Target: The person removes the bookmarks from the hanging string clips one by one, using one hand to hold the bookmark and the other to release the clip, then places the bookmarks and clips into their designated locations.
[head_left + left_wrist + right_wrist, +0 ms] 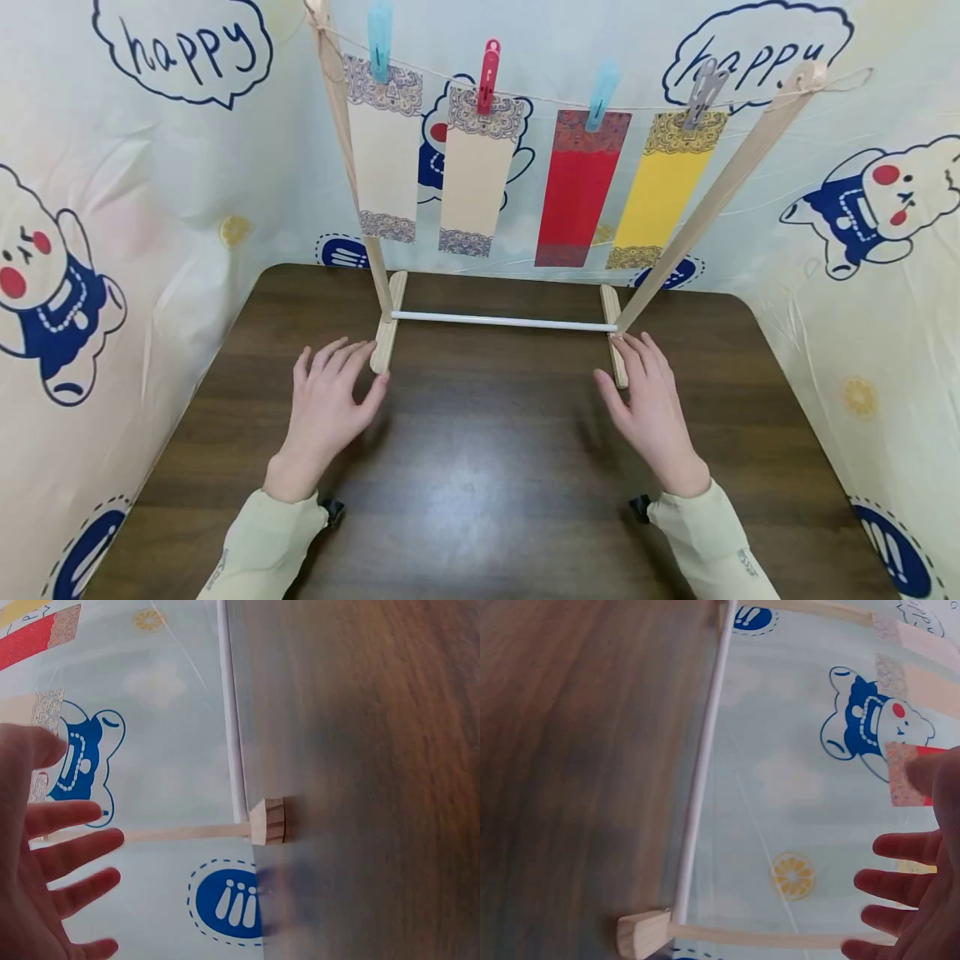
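Head: rack upright, rod L-R

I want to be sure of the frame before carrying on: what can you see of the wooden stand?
The wooden stand looks made of pale wood: two posts on short bar-like feet, joined low down by a white rod. It stands upright towards the back of the dark table. A thin string tied near the post tops carries four clipped cards. The left hand and right hand are close to its feet; I cannot tell whether either touches.
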`<state>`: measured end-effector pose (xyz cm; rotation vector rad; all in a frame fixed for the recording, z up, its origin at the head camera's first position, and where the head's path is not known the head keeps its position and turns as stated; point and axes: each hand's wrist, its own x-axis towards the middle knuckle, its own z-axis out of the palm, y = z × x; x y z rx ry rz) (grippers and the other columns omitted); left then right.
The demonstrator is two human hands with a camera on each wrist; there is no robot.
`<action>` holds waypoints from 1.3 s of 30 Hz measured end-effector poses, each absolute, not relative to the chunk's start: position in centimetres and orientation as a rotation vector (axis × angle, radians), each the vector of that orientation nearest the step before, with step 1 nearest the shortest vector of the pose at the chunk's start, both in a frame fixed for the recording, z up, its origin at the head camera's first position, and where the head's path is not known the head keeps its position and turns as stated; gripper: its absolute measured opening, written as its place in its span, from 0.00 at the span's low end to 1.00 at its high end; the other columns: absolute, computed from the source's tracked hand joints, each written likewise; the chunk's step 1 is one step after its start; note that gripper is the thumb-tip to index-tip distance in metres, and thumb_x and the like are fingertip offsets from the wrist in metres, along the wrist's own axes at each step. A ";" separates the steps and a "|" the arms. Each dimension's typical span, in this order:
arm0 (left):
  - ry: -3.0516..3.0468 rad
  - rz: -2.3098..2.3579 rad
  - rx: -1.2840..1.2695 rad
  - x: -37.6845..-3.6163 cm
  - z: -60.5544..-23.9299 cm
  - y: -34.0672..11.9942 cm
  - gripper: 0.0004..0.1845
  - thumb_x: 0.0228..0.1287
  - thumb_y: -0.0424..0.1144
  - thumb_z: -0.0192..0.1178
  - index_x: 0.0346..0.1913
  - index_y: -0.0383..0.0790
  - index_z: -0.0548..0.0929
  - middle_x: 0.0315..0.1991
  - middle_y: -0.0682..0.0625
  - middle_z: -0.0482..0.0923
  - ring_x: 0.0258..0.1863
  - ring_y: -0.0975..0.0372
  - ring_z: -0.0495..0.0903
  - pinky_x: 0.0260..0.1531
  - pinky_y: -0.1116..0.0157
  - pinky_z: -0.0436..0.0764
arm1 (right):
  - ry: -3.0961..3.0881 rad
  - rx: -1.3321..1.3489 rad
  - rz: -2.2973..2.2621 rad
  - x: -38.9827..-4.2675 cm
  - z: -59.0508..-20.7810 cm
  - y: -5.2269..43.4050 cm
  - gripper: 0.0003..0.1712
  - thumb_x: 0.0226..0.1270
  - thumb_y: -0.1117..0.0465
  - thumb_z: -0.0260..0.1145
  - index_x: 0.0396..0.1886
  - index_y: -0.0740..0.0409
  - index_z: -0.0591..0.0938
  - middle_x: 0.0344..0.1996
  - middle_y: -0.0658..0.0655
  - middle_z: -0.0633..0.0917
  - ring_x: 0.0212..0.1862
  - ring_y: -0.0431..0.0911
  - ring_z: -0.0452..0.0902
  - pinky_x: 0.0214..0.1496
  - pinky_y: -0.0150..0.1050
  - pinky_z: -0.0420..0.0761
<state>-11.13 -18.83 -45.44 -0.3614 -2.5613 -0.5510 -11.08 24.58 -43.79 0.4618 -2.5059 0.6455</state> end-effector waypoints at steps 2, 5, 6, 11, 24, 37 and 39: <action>-2.491 -0.617 -0.357 -11.2 -45.4 -18.8 0.25 0.67 0.50 0.63 0.57 0.34 0.85 0.53 0.36 0.85 0.58 0.40 0.77 0.61 0.33 0.65 | -2.472 0.488 0.685 -11.3 -43.3 24.2 0.28 0.70 0.60 0.70 0.64 0.71 0.77 0.62 0.71 0.79 0.70 0.68 0.67 0.71 0.65 0.65; -2.440 -0.690 -0.350 -11.3 -45.2 -18.7 0.21 0.67 0.47 0.64 0.54 0.34 0.87 0.49 0.37 0.87 0.52 0.41 0.80 0.54 0.38 0.71 | -2.470 0.496 0.717 -11.4 -42.6 23.7 0.24 0.70 0.62 0.70 0.61 0.70 0.79 0.58 0.70 0.81 0.64 0.66 0.72 0.67 0.61 0.70; -2.432 -0.706 -0.347 -11.3 -45.2 -18.7 0.20 0.67 0.46 0.64 0.53 0.34 0.87 0.48 0.37 0.87 0.51 0.41 0.80 0.53 0.39 0.72 | -2.475 0.497 0.726 -11.4 -42.3 23.5 0.23 0.70 0.63 0.70 0.60 0.70 0.79 0.56 0.69 0.81 0.61 0.64 0.73 0.65 0.59 0.72; -2.403 -0.778 -0.302 -11.5 -44.9 -18.5 0.19 0.67 0.43 0.64 0.54 0.34 0.86 0.48 0.37 0.88 0.47 0.43 0.83 0.49 0.40 0.75 | -2.494 0.512 0.765 -11.6 -40.5 22.5 0.17 0.70 0.64 0.71 0.55 0.67 0.81 0.47 0.64 0.84 0.49 0.58 0.75 0.52 0.53 0.76; -2.374 -0.945 -0.271 -12.6 -43.7 -18.1 0.15 0.69 0.41 0.65 0.53 0.36 0.87 0.46 0.40 0.88 0.44 0.47 0.83 0.44 0.44 0.77 | -2.465 0.701 0.785 -12.9 -36.8 19.2 0.18 0.69 0.63 0.72 0.54 0.65 0.82 0.49 0.60 0.85 0.52 0.55 0.78 0.57 0.52 0.78; -2.357 -0.985 -0.284 -14.0 -42.2 -17.9 0.14 0.69 0.40 0.66 0.52 0.36 0.87 0.46 0.40 0.87 0.46 0.47 0.83 0.48 0.44 0.78 | -2.396 0.834 0.718 -14.1 -33.1 16.4 0.18 0.69 0.62 0.73 0.54 0.65 0.82 0.47 0.61 0.85 0.50 0.56 0.78 0.57 0.51 0.77; -2.343 -0.995 -0.298 -14.2 -41.9 -17.9 0.13 0.70 0.39 0.66 0.52 0.36 0.87 0.46 0.40 0.87 0.46 0.47 0.83 0.47 0.44 0.79 | -2.405 0.845 0.704 -14.2 -32.4 16.0 0.19 0.69 0.61 0.73 0.54 0.64 0.82 0.48 0.61 0.85 0.49 0.55 0.78 0.55 0.51 0.78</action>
